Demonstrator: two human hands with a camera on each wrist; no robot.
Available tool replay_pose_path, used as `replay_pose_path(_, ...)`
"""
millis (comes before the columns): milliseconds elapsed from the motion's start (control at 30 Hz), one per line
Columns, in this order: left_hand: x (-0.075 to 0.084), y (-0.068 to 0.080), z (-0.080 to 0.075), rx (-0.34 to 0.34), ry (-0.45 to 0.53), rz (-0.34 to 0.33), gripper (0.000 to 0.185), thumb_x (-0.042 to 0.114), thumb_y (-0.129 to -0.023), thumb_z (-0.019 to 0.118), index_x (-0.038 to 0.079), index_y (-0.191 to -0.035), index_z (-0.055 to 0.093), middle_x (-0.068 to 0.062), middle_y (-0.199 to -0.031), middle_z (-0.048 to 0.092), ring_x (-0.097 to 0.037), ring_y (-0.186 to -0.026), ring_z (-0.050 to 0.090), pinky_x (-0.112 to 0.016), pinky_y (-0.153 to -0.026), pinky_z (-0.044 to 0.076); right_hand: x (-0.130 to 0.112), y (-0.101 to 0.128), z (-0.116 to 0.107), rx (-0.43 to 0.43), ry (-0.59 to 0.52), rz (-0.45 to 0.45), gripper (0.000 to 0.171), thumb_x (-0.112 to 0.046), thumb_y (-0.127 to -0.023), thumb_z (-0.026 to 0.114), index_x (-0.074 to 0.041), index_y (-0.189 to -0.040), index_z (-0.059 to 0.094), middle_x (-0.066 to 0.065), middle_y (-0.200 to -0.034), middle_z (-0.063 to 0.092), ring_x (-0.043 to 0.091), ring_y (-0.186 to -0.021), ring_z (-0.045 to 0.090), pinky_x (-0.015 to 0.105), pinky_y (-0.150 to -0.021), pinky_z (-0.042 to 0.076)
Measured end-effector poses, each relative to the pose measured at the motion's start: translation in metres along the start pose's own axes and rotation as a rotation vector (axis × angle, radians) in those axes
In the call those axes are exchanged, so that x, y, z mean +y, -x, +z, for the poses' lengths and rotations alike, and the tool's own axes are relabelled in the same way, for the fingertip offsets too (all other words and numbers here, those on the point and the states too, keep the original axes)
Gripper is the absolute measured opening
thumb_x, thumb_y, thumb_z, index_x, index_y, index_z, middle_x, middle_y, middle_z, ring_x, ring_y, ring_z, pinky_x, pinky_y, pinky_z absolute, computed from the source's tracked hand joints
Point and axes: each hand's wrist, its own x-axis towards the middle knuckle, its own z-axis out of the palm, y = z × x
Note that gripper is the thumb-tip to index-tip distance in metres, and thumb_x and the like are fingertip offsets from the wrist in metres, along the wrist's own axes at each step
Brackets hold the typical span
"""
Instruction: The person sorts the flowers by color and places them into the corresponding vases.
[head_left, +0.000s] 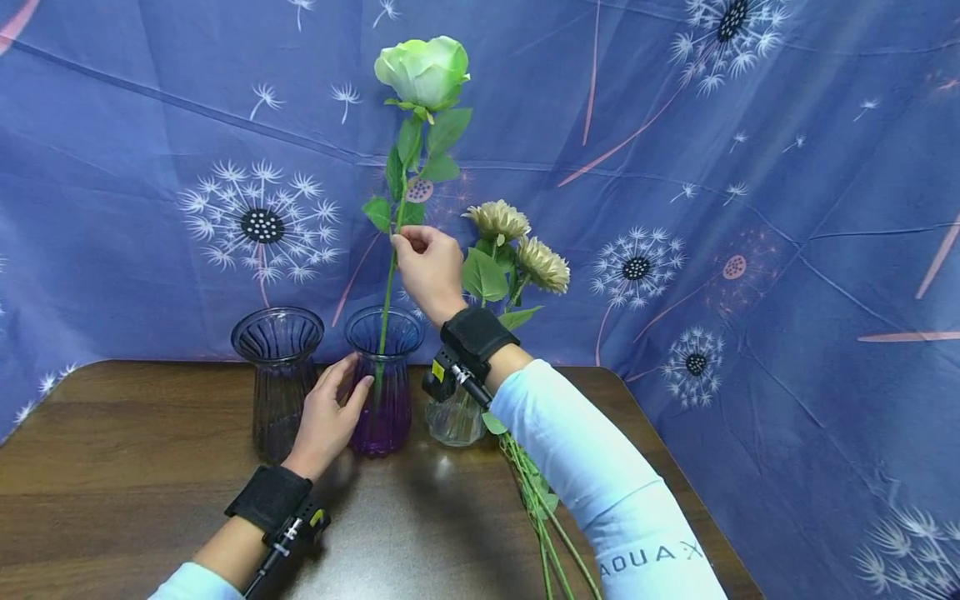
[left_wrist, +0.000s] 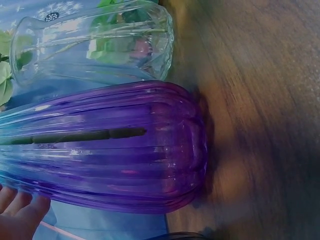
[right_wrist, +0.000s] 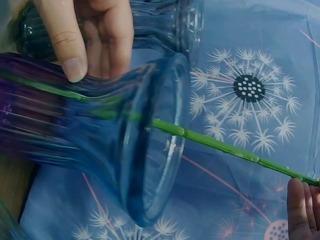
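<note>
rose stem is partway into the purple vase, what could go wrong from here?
1. The green rose is tall and top-heavy; its stem leans on the rim, so the narrow purple vase might tip once the left hand, which only rests fingers on it, lets go.
2. The right hand pinches the stem high up, so the stem could bow as it is pushed down.
3. The right sleeve hangs close to the clear vase and could knock it.

- Three vases crowd the table's back edge: dark ribbed vase, purple vase, clear vase, nearly touching.
- Bare wooden table lies open in front.
- Loose stems lie at right.
</note>
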Motion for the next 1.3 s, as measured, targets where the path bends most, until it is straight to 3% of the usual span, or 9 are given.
replay_pose_path(867, 0.000, 0.000, -0.001, 0.012, -0.015, -0.006, 0.043, 0.015, -0.093, 0.059, -0.003, -0.130, 0.049, -0.021, -0.130, 0.053, -0.036, -0.120, 0.052, -0.051, -0.094, 0.048, 0.021, 0.008, 0.008, -0.016, 0.003, 0.062, 0.022, -0.017, -0.093, 0.058, -0.004, -0.108, 0.067, 0.011, -0.091, 0.068, 0.019, -0.072, 0.065, 0.019, -0.059, 0.050)
replay_pose_path(1300, -0.002, 0.001, 0.000, 0.021, -0.011, 0.001, 0.042, 0.016, -0.092, 0.060, -0.002, -0.129, 0.051, -0.019, -0.129, 0.054, -0.034, -0.119, 0.053, -0.047, -0.096, 0.048, 0.031, 0.006, 0.013, 0.029, -0.009, 0.060, 0.021, -0.015, -0.090, 0.061, -0.002, -0.105, 0.068, 0.013, -0.089, 0.070, 0.022, -0.071, 0.066, 0.014, -0.056, 0.048)
